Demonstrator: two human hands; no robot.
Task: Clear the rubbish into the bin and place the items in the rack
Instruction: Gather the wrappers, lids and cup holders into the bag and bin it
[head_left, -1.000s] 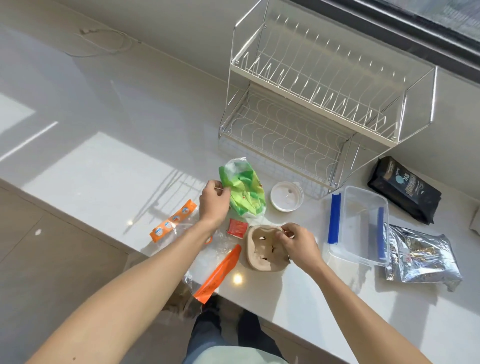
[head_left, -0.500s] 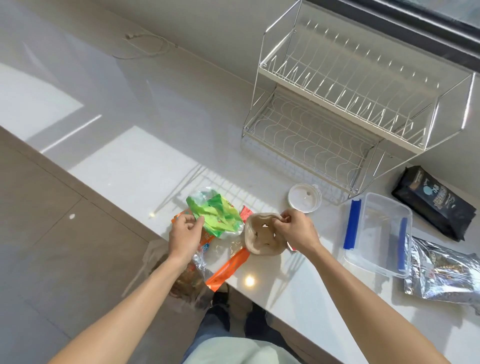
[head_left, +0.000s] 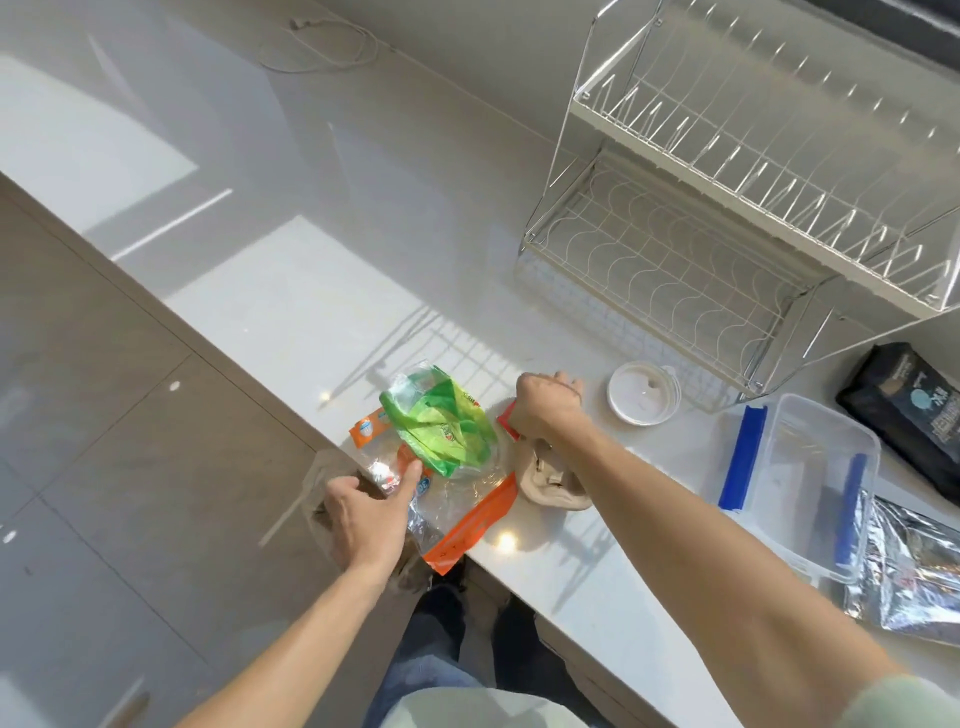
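A crumpled green plastic bag (head_left: 441, 421) lies near the counter's front edge, on top of clear wrappers with orange trim (head_left: 467, 519). My left hand (head_left: 369, 514) reaches in from the edge with straight fingers, their tips touching the clear wrappers just below the green bag. My right hand (head_left: 548, 410) is curled over a small red sachet (head_left: 506, 423), whose edge peeks out at its left. A brown cardboard cup carrier (head_left: 550, 483) lies loose under my right forearm. The white wire rack (head_left: 727, 208) stands at the back right, its two tiers bare.
A clear bin bag (head_left: 324, 488) hangs below the counter edge under my left hand. A white lid (head_left: 644, 400), a clear box with blue clips (head_left: 810, 483), a black pouch (head_left: 904, 405) and a silver foil pouch (head_left: 914, 571) lie right. A white cable (head_left: 322, 47) sits far back.
My left hand dragged the green bag toward the counter edge and released it. My right hand let go of the cardboard carrier and moved back onto the red sachet.
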